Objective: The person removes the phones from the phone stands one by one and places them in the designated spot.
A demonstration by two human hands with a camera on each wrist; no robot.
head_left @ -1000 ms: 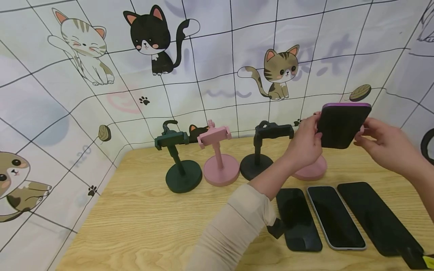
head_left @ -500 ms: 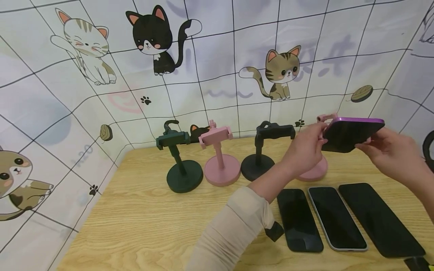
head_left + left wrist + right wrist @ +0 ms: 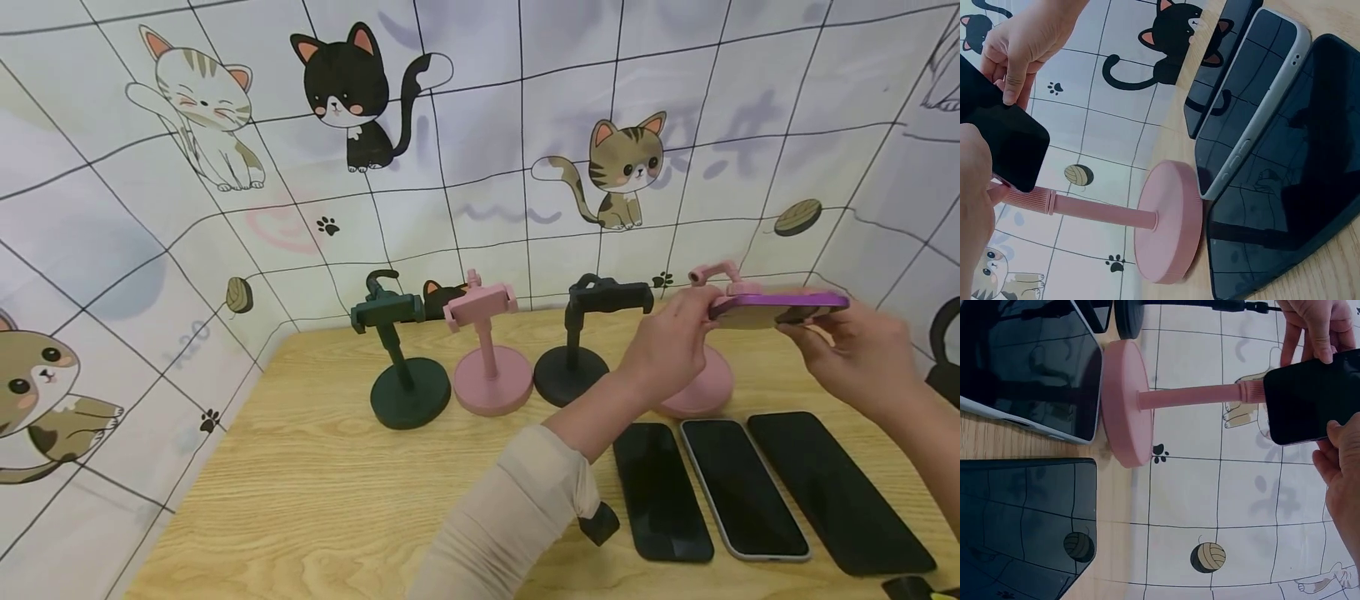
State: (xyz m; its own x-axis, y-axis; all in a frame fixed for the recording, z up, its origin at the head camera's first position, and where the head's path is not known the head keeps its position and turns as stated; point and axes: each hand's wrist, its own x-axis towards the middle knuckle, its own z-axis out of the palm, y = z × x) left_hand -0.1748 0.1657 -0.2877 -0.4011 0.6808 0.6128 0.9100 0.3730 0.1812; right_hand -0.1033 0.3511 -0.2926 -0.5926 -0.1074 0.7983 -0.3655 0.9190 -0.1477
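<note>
A phone in a purple case (image 3: 780,305) lies nearly flat, edge-on to the head view, at the top of the right pink stand (image 3: 697,392). My left hand (image 3: 705,307) pinches its left end and my right hand (image 3: 808,323) grips its right end. Part of the stand's pink clamp arm (image 3: 716,273) shows behind the phone; whether the phone sits in the clamp is hidden. The left wrist view shows the dark phone (image 3: 1007,137) above the stand's stem (image 3: 1085,209). In the right wrist view, the phone (image 3: 1310,403) meets the top of the stem (image 3: 1197,397).
Three more stands line the back of the wooden table (image 3: 315,500): dark green (image 3: 397,367), pink (image 3: 487,367) and black (image 3: 573,358). Three phones lie screen up at the front right: a black one (image 3: 660,492), a silver-edged one (image 3: 742,487) and a larger one (image 3: 836,492). A cat-print backdrop encloses the table.
The purple-cased phone has tipped from nearly upright to flat and come down onto the top of the right pink stand. Both hands stayed on its ends.
</note>
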